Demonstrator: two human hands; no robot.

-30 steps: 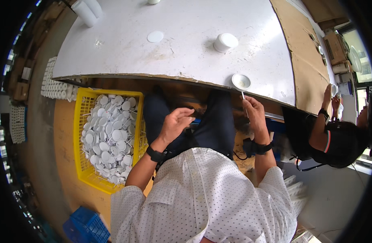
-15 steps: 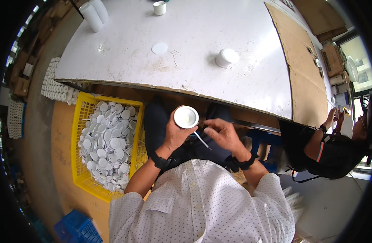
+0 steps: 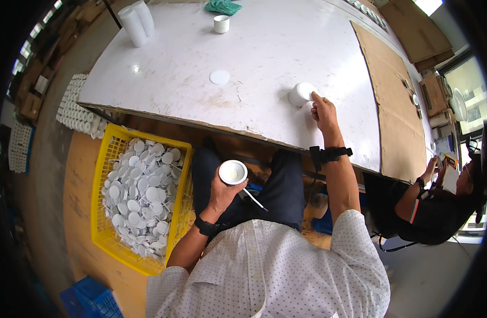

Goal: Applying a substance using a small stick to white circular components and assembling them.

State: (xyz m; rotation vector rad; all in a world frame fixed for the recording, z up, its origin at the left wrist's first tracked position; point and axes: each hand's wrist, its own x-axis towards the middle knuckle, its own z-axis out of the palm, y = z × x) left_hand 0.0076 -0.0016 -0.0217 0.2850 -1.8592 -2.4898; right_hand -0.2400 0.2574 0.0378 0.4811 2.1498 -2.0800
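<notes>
My left hand (image 3: 225, 195) is wrapped round a white round lamp housing (image 3: 233, 172), held above my lap with its open side up. A thin white cable (image 3: 255, 200) hangs out of its side, with bare wire ends at the tip. My right hand (image 3: 324, 109) reaches over the table, fingers closed at the edge of the top white disc (image 3: 305, 91) of a short stack. Whether that disc has lifted off the stack cannot be seen. One loose white disc (image 3: 219, 77) lies flat on the table to the left.
A yellow basket (image 3: 185, 175) at my left holds many white round pieces with cables. On the white table (image 3: 169, 74) stand a small white ring stack (image 3: 221, 24), white rolls (image 3: 133, 25) and green plastic (image 3: 223, 6). Cardboard (image 3: 394, 106) covers the right side. Another person (image 3: 429, 206) works there.
My right hand has left the cable beside the housing and moved up and right to the disc stack on the table. My left hand keeps the housing, now slightly lower.
</notes>
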